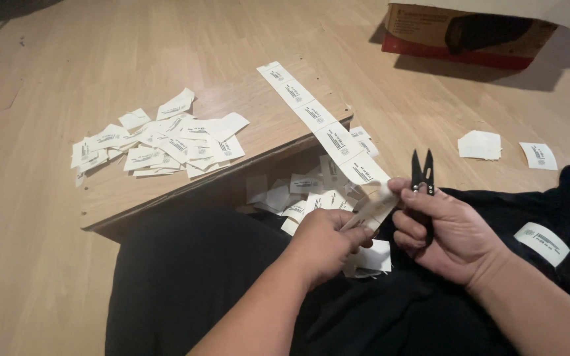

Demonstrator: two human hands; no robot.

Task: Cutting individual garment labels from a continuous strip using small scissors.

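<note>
Pinched in the left hand [324, 244] is the near end of one long strip of labels [328, 132], which runs up across one wooden board [133, 191]. Closed around one pair of black snips [422, 173], blades up, is the right hand [446, 234]. Two loose labels [479, 145] lie on the floor to the right; one pile of cut labels [159, 142], too many to count, sits on the board.

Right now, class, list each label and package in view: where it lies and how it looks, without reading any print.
Label strip: white, black print, running from board to both hands.
Cut labels: white heap on the wooden board's left.
Two loose labels: white, on floor, right.
Cardboard box: brown and red, top right.
</note>
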